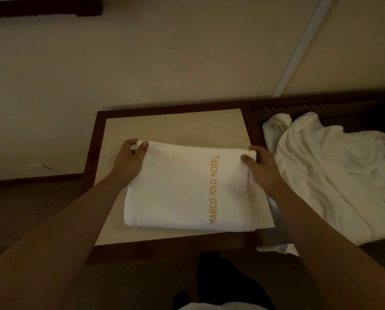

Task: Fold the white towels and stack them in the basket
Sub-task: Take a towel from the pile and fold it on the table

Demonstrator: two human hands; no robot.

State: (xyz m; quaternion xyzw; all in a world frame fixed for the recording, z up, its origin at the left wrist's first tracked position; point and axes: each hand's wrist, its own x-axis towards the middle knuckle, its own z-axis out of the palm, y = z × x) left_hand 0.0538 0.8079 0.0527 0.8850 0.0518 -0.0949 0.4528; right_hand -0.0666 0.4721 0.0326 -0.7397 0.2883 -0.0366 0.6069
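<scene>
- Folded towel (187,189): lies flat on the pale top of the small table (175,126), near edge squared toward the person, far edge gripped at both corners.
- Left hand (129,159): pinches the far left corner, thumb on top and fingers curled beneath; judged a hold for lifting or aligning the layers.
- Right hand (263,166): pinches the far right corner, thumb pressed on the upper face; matching grip judged to keep the fold even and taut.
- Towel surface: white, thick, several layers, mostly smooth; gold lettering "MARCO POLO HOTEL" runs along the right side.
- Loose white towels (334,175): heaped unfolded to the right, just beside the table, within reach for the next fold.
- Basket: not identifiable in view; stacking judged not yet done.
</scene>
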